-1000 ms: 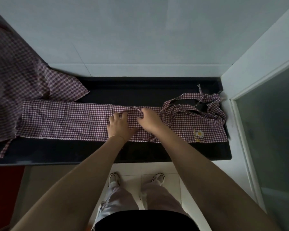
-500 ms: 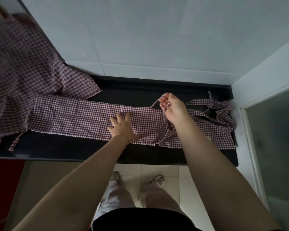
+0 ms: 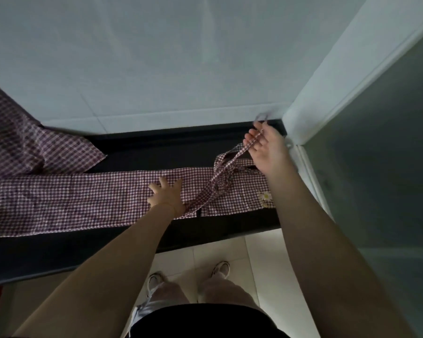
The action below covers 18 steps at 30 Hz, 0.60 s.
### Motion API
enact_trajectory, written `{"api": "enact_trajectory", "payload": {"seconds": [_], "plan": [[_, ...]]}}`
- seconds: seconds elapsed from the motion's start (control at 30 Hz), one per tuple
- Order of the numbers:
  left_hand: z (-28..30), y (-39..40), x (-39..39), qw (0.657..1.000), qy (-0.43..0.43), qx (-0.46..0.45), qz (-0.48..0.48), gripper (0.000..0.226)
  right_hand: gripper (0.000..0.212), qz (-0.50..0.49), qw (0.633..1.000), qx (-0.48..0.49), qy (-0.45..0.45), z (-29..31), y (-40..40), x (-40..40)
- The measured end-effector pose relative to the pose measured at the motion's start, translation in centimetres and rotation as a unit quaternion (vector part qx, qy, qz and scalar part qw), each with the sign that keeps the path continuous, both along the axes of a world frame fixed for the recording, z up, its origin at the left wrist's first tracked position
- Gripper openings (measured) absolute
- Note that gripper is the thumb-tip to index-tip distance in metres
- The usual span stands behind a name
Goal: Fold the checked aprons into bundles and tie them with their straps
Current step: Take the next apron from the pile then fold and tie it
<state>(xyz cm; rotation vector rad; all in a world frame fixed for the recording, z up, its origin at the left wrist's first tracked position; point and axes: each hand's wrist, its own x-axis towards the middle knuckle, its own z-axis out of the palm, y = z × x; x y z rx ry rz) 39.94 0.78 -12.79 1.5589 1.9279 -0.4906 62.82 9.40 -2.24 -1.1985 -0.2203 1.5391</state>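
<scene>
Left hand [image 3: 167, 195] flat, fingers spread on folded apron [image 3: 83, 198]; right hand [image 3: 264, 147] pinching strap [image 3: 220, 176] raised at counter [image 3: 156, 152] far right corner, bare strip behind

From my feed, the second checked apron [image 3: 22, 142] runs off the left edge, so I can't see its full shape. My right forearm [image 3: 310, 228] covers the folded apron's [image 3: 83, 198] end right of the daisy patch [image 3: 266, 196]. The strap [image 3: 232, 162] tip above my right hand [image 3: 266, 147] is blurred; the grip is unclear. My left hand [image 3: 167, 197] hides the cloth beneath.
</scene>
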Motion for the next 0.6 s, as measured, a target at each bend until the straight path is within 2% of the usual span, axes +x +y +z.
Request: {"api": "enact_trajectory", "payload": {"seconds": [0.07, 0.1, 0.13, 0.17, 0.2, 0.23, 0.27, 0.3, 0.37, 0.43, 0.47, 0.5, 0.6], "plan": [[0.2, 0.1, 0.7, 1.000, -0.005, -0.016, 0.015, 0.103, 0.027, -0.020, 0.997, -0.045, -0.054, 0.1, -0.3, 1.8], [0.2, 0.1, 1.0, 0.999, -0.007, -0.023, 0.022, 0.109, 0.029, 0.000, 0.990, -0.077, -0.120, 0.1, -0.7, 2.4], [0.2, 0.1, 1.3, 0.999, -0.004, -0.027, 0.027, 0.114, 0.029, 0.050, 0.965, -0.115, -0.231, -0.1, -1.1, 3.1], [0.2, 0.1, 1.7, 0.999, 0.003, -0.027, 0.024, 0.119, 0.030, 0.142, 0.903, -0.156, -0.373, -0.8, -2.0, 4.3], [0.2, 0.1, 1.9, 0.999, 0.011, -0.025, 0.023, 0.122, 0.032, 0.254, 0.799, -0.191, -0.510, -1.4, -2.9, 4.9], [0.3, 0.2, 2.3, 0.999, 0.017, -0.023, 0.019, 0.124, 0.036, 0.359, 0.669, -0.223, -0.611, -1.7, -3.9, 5.4], [0.3, 0.2, 2.3, 0.999, 0.021, -0.023, 0.018, 0.125, 0.039, 0.441, 0.564, -0.256, -0.649, -2.0, -4.9, 5.3], [0.4, 0.3, 2.5, 0.999, 0.023, -0.023, 0.014, 0.126, 0.041, 0.501, 0.492, -0.290, -0.650, -1.8, -5.9, 5.2], [0.5, 0.4, 2.7, 0.999, 0.023, -0.022, 0.008, 0.128, 0.043, 0.580, 0.431, -0.344, -0.600, -1.4, -7.0, 4.0], [0.3, 0.3, 2.7, 0.999, 0.026, -0.022, 0.001, 0.130, 0.040, 0.602, 0.415, -0.312, -0.607, -1.0, -6.9, 2.5], [0.2, 0.2, 2.7, 0.999, 0.028, -0.021, -0.002, 0.130, 0.038, 0.604, 0.427, -0.273, -0.615, -1.3, -6.4, 1.6], [0.1, 0.1, 2.7, 0.999, 0.030, -0.020, -0.004, 0.130, 0.036, 0.586, 0.466, -0.223, -0.625, -2.0, -5.9, 0.8], [-0.2, 0.1, 2.9, 0.999, 0.035, -0.007, -0.008, 0.129, 0.025, 0.459, 0.640, -0.088, -0.610, -4.9, -4.8, -1.8]]}}
